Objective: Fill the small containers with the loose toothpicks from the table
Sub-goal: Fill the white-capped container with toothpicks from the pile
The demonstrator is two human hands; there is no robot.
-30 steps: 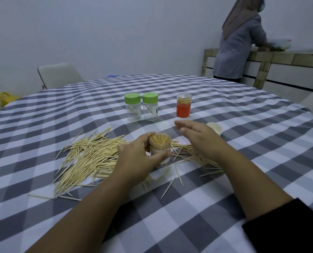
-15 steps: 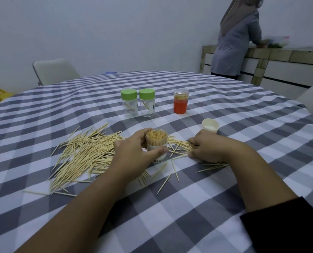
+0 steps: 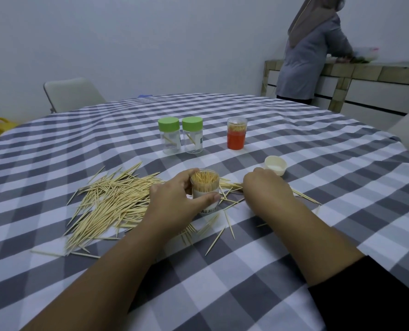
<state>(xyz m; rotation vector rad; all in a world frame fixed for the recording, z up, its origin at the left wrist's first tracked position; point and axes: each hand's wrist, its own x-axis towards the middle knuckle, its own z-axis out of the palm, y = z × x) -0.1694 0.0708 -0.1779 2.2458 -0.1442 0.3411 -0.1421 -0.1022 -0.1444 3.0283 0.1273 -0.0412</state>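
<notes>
My left hand [image 3: 174,201] grips a small clear container [image 3: 205,187] that stands upright on the checked tablecloth [image 3: 222,271] and is packed with toothpicks. A big loose pile of toothpicks [image 3: 108,204] lies to its left. My right hand [image 3: 266,187] rests knuckles-up on a smaller scatter of toothpicks [image 3: 229,187] just right of the container, fingers curled down onto them. Whether they hold any is hidden. A white lid [image 3: 275,165] lies behind my right hand.
Two clear jars with green caps [image 3: 168,136] [image 3: 192,134] and an orange container [image 3: 236,133] holding toothpicks stand further back. A white chair [image 3: 72,91] is at the far left. A person [image 3: 311,48] stands at a counter [image 3: 370,72] at the back right.
My right hand came down from beside the container's mouth onto the toothpicks at its right. My left hand kept its grip on the container.
</notes>
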